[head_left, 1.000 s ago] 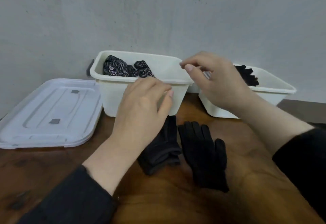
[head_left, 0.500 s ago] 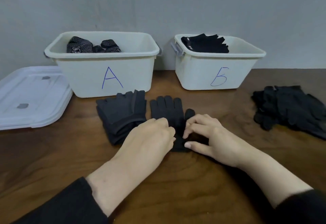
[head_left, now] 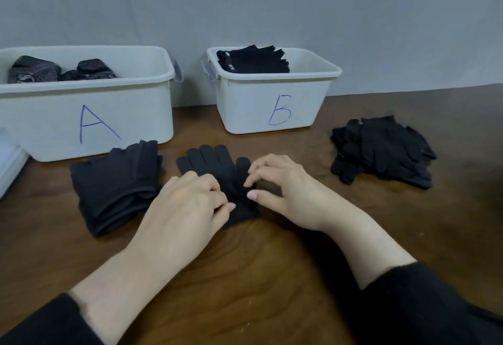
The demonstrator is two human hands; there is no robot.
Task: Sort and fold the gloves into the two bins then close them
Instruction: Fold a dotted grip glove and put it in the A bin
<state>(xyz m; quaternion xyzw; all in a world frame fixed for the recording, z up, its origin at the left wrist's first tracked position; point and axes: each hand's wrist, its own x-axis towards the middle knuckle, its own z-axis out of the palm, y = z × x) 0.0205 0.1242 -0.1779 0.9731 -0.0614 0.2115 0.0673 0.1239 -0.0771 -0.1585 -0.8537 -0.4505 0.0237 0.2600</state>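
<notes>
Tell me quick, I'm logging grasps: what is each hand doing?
Left hand: pinching the flat black glove.
Right hand: fingertips on that glove, grip unclear.

A single head-worn wide-angle view looks forward and down from close above the counter, toward the wall, with both forearms reaching in from the bottom edge.
</notes>
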